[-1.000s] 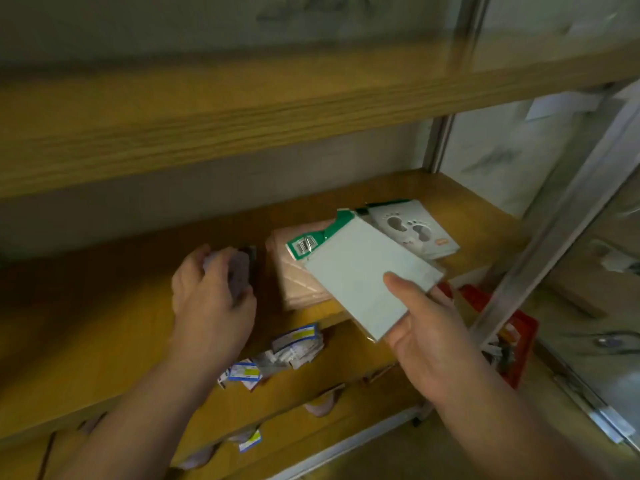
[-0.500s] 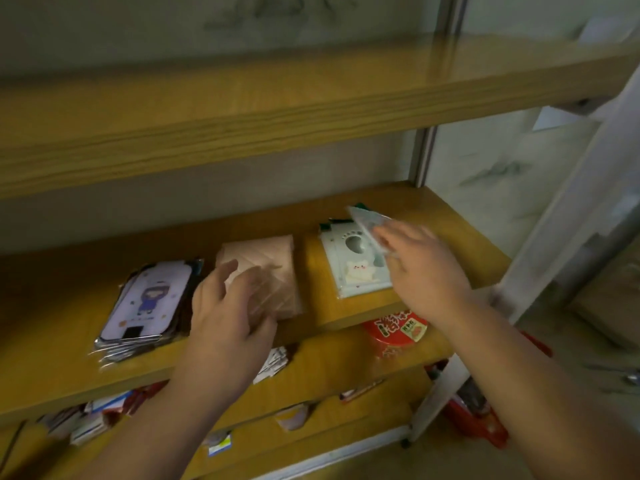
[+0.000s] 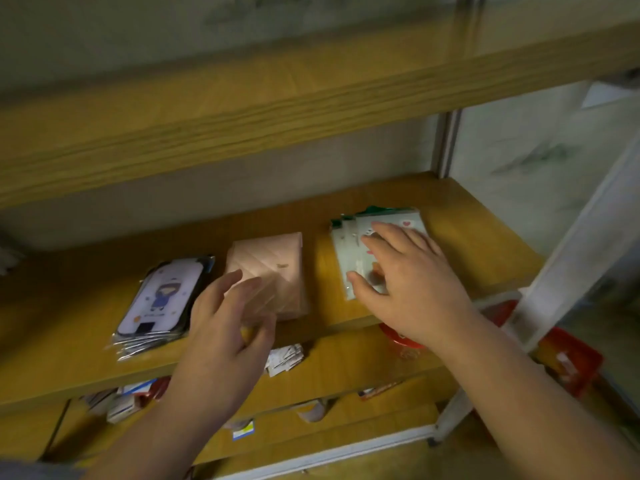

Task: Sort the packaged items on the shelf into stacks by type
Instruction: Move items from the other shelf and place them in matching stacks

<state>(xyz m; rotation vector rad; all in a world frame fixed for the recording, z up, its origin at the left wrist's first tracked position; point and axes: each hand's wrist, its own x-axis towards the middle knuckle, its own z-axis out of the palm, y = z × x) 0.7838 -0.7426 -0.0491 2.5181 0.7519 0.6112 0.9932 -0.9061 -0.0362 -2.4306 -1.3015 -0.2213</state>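
Three stacks lie on the wooden shelf [image 3: 467, 216]. At the left is a stack of packets with a cartoon figure on a pale purple card [image 3: 161, 301]. In the middle is a pink stack of packets [image 3: 273, 268]. At the right is a pale green stack with green headers [image 3: 349, 251]. My right hand [image 3: 408, 282] lies flat on the green stack, fingers spread, pressing it down. My left hand [image 3: 225, 327] hovers over the near edge of the pink stack, fingers apart and holding nothing.
A higher shelf board [image 3: 311, 95] overhangs the work area. Lower shelves hold loose small packets [image 3: 285, 358] and red packages [image 3: 571, 365]. A white metal upright [image 3: 568, 282] stands at the right, another post [image 3: 445, 143] at the back corner.
My right hand laid the white green-headed packet on the right stack and now rests flat on it. My left hand left the purple stack and moved to the pink one. The view shifted.
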